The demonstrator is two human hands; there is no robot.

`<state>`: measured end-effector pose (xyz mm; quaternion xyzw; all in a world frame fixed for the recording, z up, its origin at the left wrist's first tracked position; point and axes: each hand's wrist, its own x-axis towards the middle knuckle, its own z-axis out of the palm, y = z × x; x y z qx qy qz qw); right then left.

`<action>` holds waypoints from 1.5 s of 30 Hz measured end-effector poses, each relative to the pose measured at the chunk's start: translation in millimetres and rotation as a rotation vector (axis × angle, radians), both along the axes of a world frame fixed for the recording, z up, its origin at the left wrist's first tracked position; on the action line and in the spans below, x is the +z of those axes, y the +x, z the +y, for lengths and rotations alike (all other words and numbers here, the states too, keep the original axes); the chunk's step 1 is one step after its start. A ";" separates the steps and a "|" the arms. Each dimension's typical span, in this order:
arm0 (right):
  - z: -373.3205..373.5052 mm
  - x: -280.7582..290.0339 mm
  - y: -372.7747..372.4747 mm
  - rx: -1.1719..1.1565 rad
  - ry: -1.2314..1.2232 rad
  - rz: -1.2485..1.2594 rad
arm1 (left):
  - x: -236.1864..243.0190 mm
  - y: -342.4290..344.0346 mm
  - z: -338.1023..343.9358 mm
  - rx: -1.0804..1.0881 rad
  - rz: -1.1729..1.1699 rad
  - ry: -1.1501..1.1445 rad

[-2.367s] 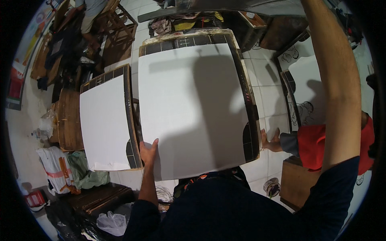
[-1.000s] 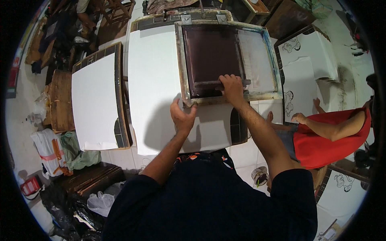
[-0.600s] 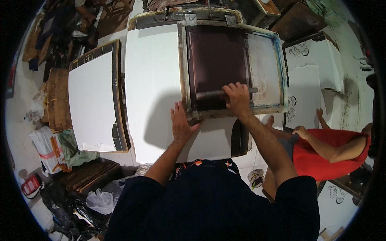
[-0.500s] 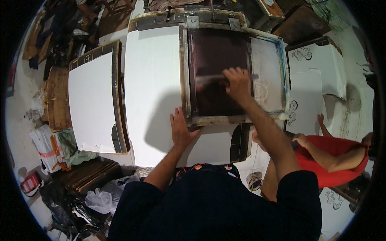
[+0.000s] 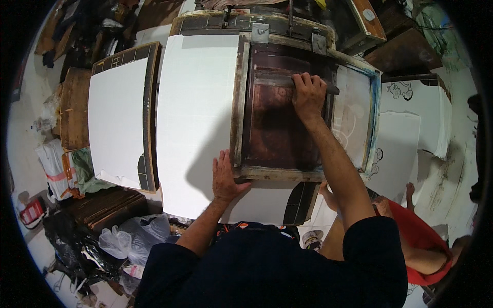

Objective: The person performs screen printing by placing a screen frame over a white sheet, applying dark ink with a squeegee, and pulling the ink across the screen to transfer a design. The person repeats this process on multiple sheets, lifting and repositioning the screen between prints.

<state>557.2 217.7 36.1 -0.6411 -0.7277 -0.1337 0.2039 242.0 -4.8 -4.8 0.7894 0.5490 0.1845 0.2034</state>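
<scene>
A screen-printing frame (image 5: 239, 97) lies over a white sheet (image 5: 197, 92) on a dark board. Its dark mesh (image 5: 277, 120) has a reddish-brown tone, with a faint pattern nearer me. My right hand (image 5: 309, 97) is closed round a long dark squeegee (image 5: 275, 81), which lies crosswise on the mesh toward the far end. Ink, if any, under the squeegee cannot be made out. At the frame's near left corner, my left hand (image 5: 224, 179) rests with fingers spread on the white sheet, the thumb by the frame's near bar.
Metal hinge plates (image 5: 260, 33) join the frame's far side. Another board with white sheet (image 5: 118, 118) stands left. Sheets with cartoon outlines (image 5: 395, 133) lie right, near a person in red (image 5: 418, 236). Plastic bags (image 5: 133, 238) and cardboard (image 5: 102, 210) are at lower left.
The squeegee in my right hand has moved away from me toward the frame's far end. My left hand stays by the near corner. The whole view has shifted, and the other person leans lower.
</scene>
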 end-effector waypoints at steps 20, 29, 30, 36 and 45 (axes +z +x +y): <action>-171.8 30.1 -54.6 -0.100 -0.342 0.017 | -2.1 -1.2 -1.2 -0.033 -0.006 0.084; -253.0 25.8 -78.6 -0.075 -0.301 0.145 | -13.7 -1.5 1.4 0.011 -0.089 0.064; -249.9 27.4 -77.6 -0.075 -0.278 0.155 | -11.6 -0.1 2.1 0.028 -0.106 0.083; -209.1 56.5 -57.3 -0.058 -0.294 0.153 | 12.2 7.8 1.4 0.144 -0.496 -0.218; -204.2 70.8 -48.3 0.055 -0.550 0.137 | 28.5 10.8 -0.5 0.197 -0.513 -0.231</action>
